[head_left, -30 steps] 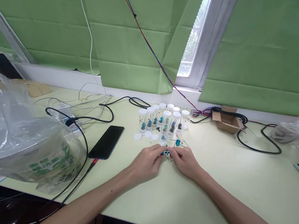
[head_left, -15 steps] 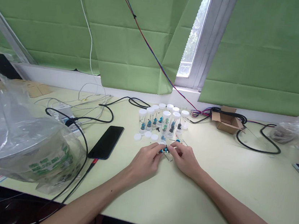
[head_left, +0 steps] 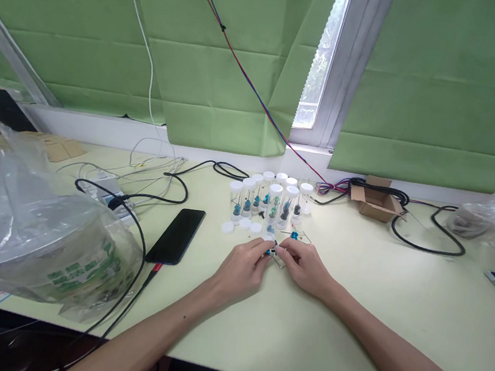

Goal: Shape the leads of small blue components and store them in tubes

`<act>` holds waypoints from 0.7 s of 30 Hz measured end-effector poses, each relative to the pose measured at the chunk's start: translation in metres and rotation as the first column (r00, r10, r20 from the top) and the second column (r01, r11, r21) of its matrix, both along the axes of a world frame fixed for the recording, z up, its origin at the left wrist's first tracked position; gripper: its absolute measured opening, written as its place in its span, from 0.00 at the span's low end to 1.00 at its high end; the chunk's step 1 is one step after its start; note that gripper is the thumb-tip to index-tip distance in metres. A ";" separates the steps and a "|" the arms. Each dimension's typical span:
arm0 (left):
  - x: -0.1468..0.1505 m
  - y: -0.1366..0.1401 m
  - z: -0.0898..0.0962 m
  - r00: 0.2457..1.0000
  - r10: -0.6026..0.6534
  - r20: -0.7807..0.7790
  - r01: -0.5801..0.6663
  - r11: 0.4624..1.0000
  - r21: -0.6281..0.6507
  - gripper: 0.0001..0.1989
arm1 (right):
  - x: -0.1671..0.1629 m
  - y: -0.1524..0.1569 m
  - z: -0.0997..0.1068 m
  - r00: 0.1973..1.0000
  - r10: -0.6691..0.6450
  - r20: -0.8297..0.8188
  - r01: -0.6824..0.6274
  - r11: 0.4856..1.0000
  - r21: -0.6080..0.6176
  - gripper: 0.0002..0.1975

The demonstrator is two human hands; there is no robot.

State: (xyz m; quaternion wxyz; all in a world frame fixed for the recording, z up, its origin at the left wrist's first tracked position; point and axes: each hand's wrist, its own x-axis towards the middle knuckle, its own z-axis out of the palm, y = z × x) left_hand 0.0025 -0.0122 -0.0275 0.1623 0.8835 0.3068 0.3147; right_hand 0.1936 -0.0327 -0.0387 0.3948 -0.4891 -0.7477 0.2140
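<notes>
Between my fingertips is a small blue and black part (head_left: 271,252), too small to name exactly. My left hand (head_left: 244,263) pinches it from the left with thumb and forefinger. On the other side my right hand (head_left: 305,263) is closed, its thumb and forefinger at the part's right end. Just beyond my right fingers lies another blue piece (head_left: 294,235) among thin metal pins. Clear tubes with white caps (head_left: 275,201), holding small blue, green and black parts, stand upright behind my hands. Several loose white caps (head_left: 245,224) lie in front of them.
A black phone (head_left: 177,237) with a cable lies left of my hands. Farther left a big clear plastic bag (head_left: 41,244) bulges over the table. Black cables (head_left: 173,200) run along the back. An open cardboard box (head_left: 376,204) sits at the back right.
The small part has turned between my fingers, and a light patch now shows on it. My right fingertips have shifted slightly left and down; the left hand stays put.
</notes>
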 end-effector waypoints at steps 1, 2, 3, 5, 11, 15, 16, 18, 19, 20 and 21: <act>0.000 0.000 0.000 1.000 -0.004 -0.001 0.004 1.000 -0.001 0.11 | 0.000 0.000 0.000 1.000 -0.005 0.006 0.005 1.000 0.005 0.15; 0.000 0.000 0.000 1.000 -0.010 0.000 0.010 1.000 -0.002 0.11 | 0.000 0.001 0.000 1.000 -0.008 0.013 0.008 1.000 0.010 0.16; -0.001 0.000 0.000 1.000 -0.014 0.001 0.014 1.000 -0.004 0.11 | 0.000 0.001 0.000 1.000 -0.010 0.019 0.010 1.000 0.017 0.18; -0.001 0.000 0.000 1.000 -0.022 0.003 0.022 1.000 -0.006 0.11 | 0.000 0.002 0.000 0.999 -0.012 0.030 0.012 1.000 0.027 0.20; -0.001 -0.001 0.000 0.999 -0.040 0.008 0.041 0.999 -0.022 0.12 | 0.000 0.003 -0.002 1.000 -0.004 0.030 0.003 0.999 0.036 0.23; 0.000 -0.001 -0.001 0.999 -0.050 0.015 0.051 0.998 -0.027 0.13 | 0.001 0.003 -0.003 1.000 0.010 0.022 -0.011 0.999 0.052 0.24; 0.000 -0.001 -0.001 0.998 -0.054 0.015 0.054 0.998 -0.028 0.13 | 0.002 0.003 -0.003 1.000 0.012 0.021 -0.013 0.998 0.055 0.24; 0.000 -0.002 0.000 0.998 -0.056 0.011 0.057 0.998 -0.029 0.13 | 0.002 0.003 -0.004 1.000 0.011 0.021 -0.012 0.998 0.058 0.24; 0.000 -0.002 0.000 0.998 -0.057 0.009 0.057 0.998 -0.030 0.13 | 0.002 0.003 -0.004 1.000 0.010 0.022 -0.011 0.998 0.059 0.24; 0.000 -0.002 0.001 0.998 -0.057 0.007 0.057 0.998 -0.030 0.13 | 0.002 0.003 -0.004 1.000 0.007 0.023 -0.009 0.998 0.059 0.24; 0.000 -0.003 0.001 0.998 -0.058 0.006 0.059 0.998 -0.030 0.14 | 0.002 0.003 -0.004 1.000 0.004 0.025 -0.005 0.998 0.059 0.25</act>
